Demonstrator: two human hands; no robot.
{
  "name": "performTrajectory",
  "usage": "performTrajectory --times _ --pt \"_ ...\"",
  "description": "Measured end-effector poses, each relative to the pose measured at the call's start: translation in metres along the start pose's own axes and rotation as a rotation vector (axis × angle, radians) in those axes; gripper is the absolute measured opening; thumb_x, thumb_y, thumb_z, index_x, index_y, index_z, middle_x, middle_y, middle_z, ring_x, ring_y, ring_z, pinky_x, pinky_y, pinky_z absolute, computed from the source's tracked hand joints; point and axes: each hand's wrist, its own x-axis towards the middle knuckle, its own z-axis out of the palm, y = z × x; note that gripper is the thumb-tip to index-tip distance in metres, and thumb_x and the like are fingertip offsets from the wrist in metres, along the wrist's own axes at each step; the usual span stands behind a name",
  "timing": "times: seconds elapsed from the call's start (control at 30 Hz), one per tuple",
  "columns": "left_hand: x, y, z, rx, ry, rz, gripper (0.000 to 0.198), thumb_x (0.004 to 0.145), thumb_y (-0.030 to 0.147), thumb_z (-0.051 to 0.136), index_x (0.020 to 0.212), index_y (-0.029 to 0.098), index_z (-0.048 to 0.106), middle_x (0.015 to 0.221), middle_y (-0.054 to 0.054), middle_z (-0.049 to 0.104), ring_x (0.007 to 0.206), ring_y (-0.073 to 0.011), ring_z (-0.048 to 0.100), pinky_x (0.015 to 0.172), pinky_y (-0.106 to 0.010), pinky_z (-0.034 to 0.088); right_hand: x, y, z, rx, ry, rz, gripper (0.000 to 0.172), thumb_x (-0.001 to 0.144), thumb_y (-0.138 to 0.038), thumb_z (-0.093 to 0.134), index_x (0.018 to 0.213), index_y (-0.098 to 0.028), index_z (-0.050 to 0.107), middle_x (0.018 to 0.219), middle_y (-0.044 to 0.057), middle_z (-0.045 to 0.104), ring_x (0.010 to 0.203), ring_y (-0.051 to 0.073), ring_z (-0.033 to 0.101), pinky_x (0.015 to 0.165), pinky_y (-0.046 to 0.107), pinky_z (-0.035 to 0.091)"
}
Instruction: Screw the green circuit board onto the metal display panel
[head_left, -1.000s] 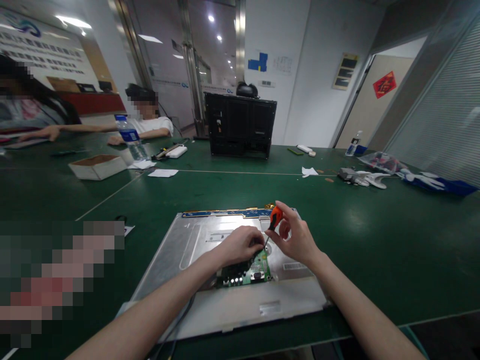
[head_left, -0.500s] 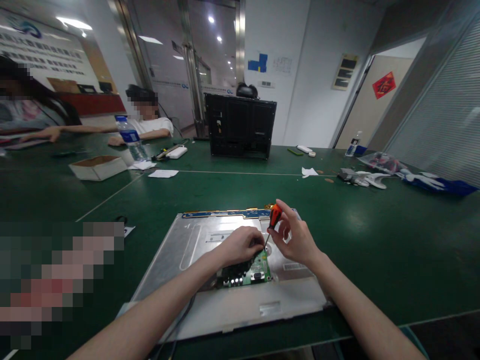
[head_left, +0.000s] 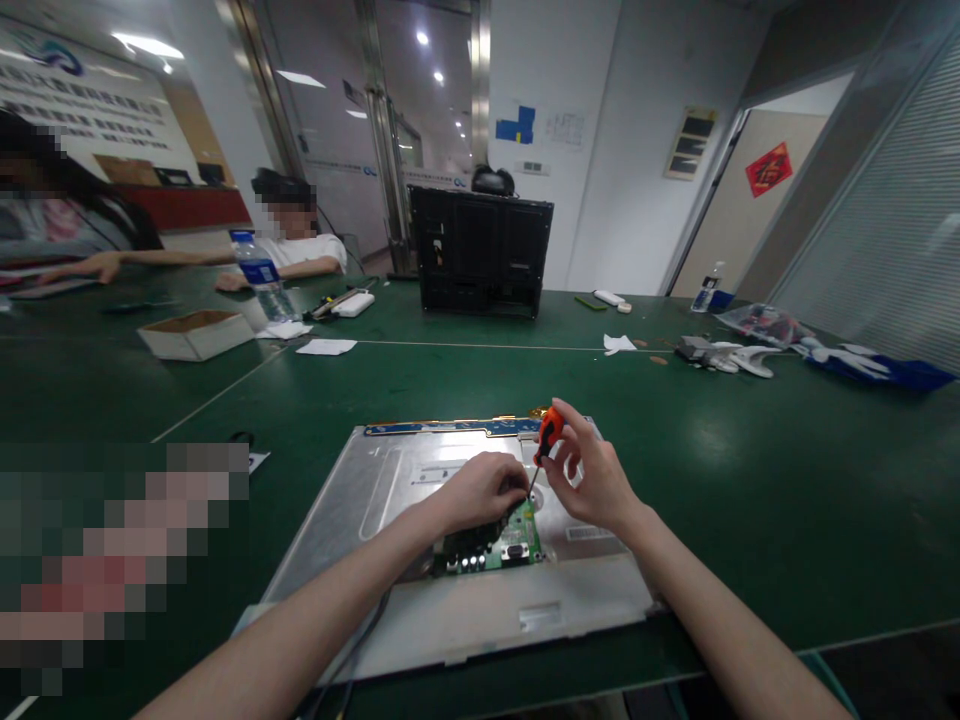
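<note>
A silver metal panel (head_left: 390, 560), the back of a screen, lies flat on the green table (head_left: 750, 480) in front of me. A green circuit board (head_left: 517, 545) sits on its middle. My left hand (head_left: 480, 490) rests closed on the board's upper edge, fingers curled down by the screwdriver tip. My right hand (head_left: 592, 480) pinches the orange handle of a small screwdriver (head_left: 547, 435), which stands tilted with its tip down on the board beside my left fingers. A dark cable (head_left: 352, 650) runs off the panel's near edge.
A black monitor housing (head_left: 480, 250) stands upright at the far side. A water bottle (head_left: 259, 275), an open cardboard box (head_left: 195, 332), paper scraps and white gloves (head_left: 739, 357) lie on the table. Two other people sit at the far left.
My right hand has turned slightly on the screwdriver handle, and its fingers shifted a little to the left. My left hand and the board have stayed in place.
</note>
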Motion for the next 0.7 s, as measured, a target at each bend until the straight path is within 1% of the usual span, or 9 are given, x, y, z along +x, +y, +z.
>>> performTrajectory --times 0.17,0.33,0.4,0.5,0.6,0.7 --pt "0.0001 0.0007 -0.0008 0.000 0.001 -0.003 0.011 0.081 0.011 0.063 0.080 0.015 0.073 0.076 -0.004 0.072 0.070 -0.0176 0.063 0.067 -0.025 0.044 0.0007 -0.0002 0.0006 -0.010 0.017 -0.002 0.075 0.090 -0.015 0.054 0.156 -0.027 0.019 0.089 0.002 0.071 0.047 0.009 0.057 0.042 0.019 0.045" --pt "-0.0009 0.0018 -0.0029 0.000 -0.004 0.004 0.011 0.082 0.011 0.063 0.080 0.016 0.072 0.076 -0.003 0.071 0.070 -0.0174 0.063 0.068 -0.025 0.044 0.0023 -0.0006 0.0004 -0.048 0.032 -0.011 0.077 0.090 -0.015 0.058 0.155 -0.028 0.020 0.073 -0.005 0.064 0.042 0.009 0.051 0.040 0.017 0.041" --pt "-0.0008 0.0018 -0.0029 0.000 -0.009 0.006 0.011 0.082 0.010 0.063 0.080 0.016 0.072 0.074 -0.002 0.070 0.069 -0.0171 0.063 0.067 -0.025 0.043 0.0022 0.0001 0.0009 -0.056 0.037 -0.009 0.076 0.090 -0.016 0.060 0.154 -0.029 0.022 0.071 -0.006 0.063 0.042 0.008 0.050 0.040 0.017 0.040" --pt "-0.0002 0.0015 -0.0019 0.001 -0.007 0.003 0.011 0.081 0.009 0.063 0.079 0.016 0.072 0.074 -0.002 0.070 0.069 -0.0170 0.063 0.067 -0.024 0.043 0.0016 0.0007 0.0016 -0.040 0.034 0.000 0.076 0.089 -0.017 0.060 0.154 -0.028 0.022 0.078 -0.003 0.066 0.045 0.009 0.054 0.041 0.017 0.042" --pt "-0.0001 0.0011 -0.0008 0.000 0.000 -0.002 0.011 0.081 0.008 0.063 0.079 0.015 0.072 0.074 -0.002 0.070 0.067 -0.0164 0.062 0.066 -0.024 0.043 0.0014 -0.0005 0.0007 0.003 0.015 0.005 0.073 0.091 -0.016 0.055 0.155 -0.028 0.021 0.087 0.001 0.070 0.050 0.010 0.059 0.043 0.018 0.046" --pt "-0.0004 0.0010 -0.0003 0.000 0.001 -0.001 0.011 0.082 0.010 0.063 0.079 0.015 0.072 0.073 -0.002 0.070 0.066 -0.0159 0.061 0.065 -0.023 0.042 0.0018 -0.0022 -0.0014 0.025 -0.003 0.000 0.071 0.092 -0.012 0.049 0.156 -0.027 0.021 0.090 0.002 0.071 0.050 0.010 0.059 0.045 0.018 0.048"
